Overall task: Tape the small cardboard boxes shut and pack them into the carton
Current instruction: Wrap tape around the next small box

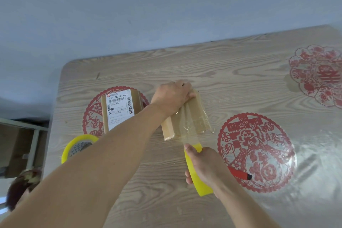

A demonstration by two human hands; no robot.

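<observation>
A small flat cardboard box [192, 118] lies at the middle of the table. My left hand [172, 96] grips its far end, fingers curled over the edge. Clear tape runs from the box's top toward me to a yellow tape roll [198, 172], which my right hand [205, 166] holds just in front of the box. A second small box [120, 111] with a white shipping label stands to the left, partly behind my left forearm. Another yellow tape roll [77, 146] lies near that box. No carton is in sight on the table.
A red pen-shaped tool with a black tip [240, 173] lies right of my right hand. The wooden table [240, 72] bears red paper-cut designs under a clear cover. Brown cartons [14, 150] sit on the floor at left, past the table edge.
</observation>
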